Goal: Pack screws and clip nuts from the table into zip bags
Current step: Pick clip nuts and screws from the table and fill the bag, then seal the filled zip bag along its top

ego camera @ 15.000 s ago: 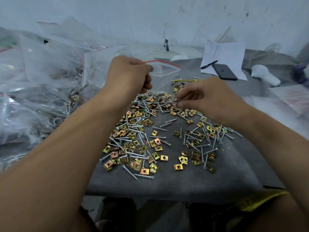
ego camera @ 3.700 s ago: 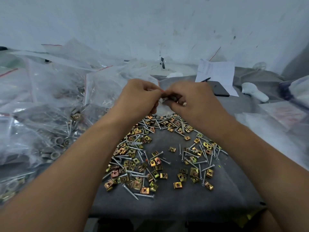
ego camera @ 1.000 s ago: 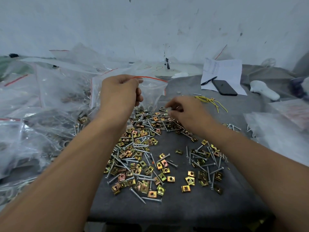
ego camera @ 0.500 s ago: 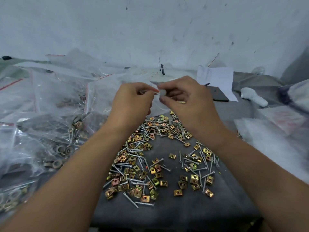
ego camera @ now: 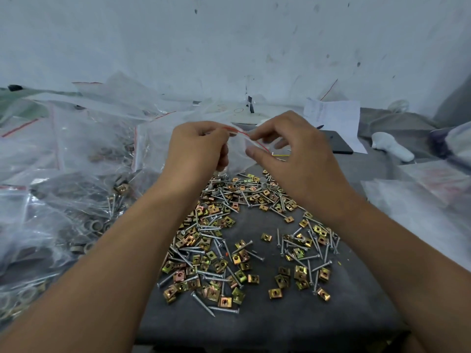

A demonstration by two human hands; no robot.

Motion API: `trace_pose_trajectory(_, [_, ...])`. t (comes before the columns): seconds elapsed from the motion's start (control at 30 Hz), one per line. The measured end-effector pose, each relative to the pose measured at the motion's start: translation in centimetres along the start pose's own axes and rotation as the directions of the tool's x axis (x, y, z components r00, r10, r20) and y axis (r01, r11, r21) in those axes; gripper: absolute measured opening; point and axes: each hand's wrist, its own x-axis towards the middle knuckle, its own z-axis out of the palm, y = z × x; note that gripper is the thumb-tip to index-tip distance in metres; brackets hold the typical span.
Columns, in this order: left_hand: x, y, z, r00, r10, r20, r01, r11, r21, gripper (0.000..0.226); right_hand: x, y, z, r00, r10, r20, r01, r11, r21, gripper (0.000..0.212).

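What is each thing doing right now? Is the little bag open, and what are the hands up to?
zip bag: held up above the pile, red-striped mouth between both hands.
left hand: grips the bag's top edge.
right hand: fingers curled at the bag's mouth; a firm grip is unclear.
screws and clip nuts: loose, scattered on the grey table.
phone: lying flat, screen dark.
filled bags: heaped at left.

Paper (ego camera: 336,115), phone (ego camera: 339,145), perhaps pen (ego camera: 319,127)

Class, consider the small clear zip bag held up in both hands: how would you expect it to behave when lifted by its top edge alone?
The zip bag is thin clear film that creases between the left hand and right hand, so it is probably floppy and sags. It looks very light. Its glossy surface may be slippery, hence the pinch at the red-lined rim.
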Motion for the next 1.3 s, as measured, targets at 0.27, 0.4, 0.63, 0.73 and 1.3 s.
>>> trace_pose_trajectory(0.27, [-0.2, 1.0, -0.2, 0.994, 0.056, 0.097, -0.032, 0.972, -0.233, 0.021, 0.6, 1.9, -0.9, 0.959, 0.283, -0.026, -0.253, 0.892, 0.375, 0.026])
trace_pose_trajectory(0.4, [-0.1, 1.5, -0.7, 0.984, 0.106, 0.140, -0.063, 0.958, -0.281, 0.014, 1.1, 2.4, -2.1, 0.938, 0.328, -0.110, -0.209, 0.790, 0.577, 0.017])
trace_pose_trajectory(0.63, [-0.3, 0.9, -0.9, 0.975, 0.175, 0.139, -0.168, 0.984, -0.065, 0.011, 0.9, 3.4, -3.4, 0.938, 0.319, -0.132, -0.143, 0.706, 0.694, 0.013])
trace_pose_trajectory(0.73, [-0.1, 0.6, -0.8, 0.978, 0.195, 0.078, -0.196, 0.981, 0.000, 0.007, 0.9, 3.9, -3.5, 0.941, 0.313, -0.131, -0.150, 0.728, 0.669, 0.012])
trace_pose_trajectory(1.3, [0.1, 0.6, -0.8, 0.973, 0.228, 0.020, -0.228, 0.974, 0.001, 0.013, 0.5, 5.1, -3.9, 0.967, 0.252, -0.042, -0.222, 0.908, 0.354, 0.008])
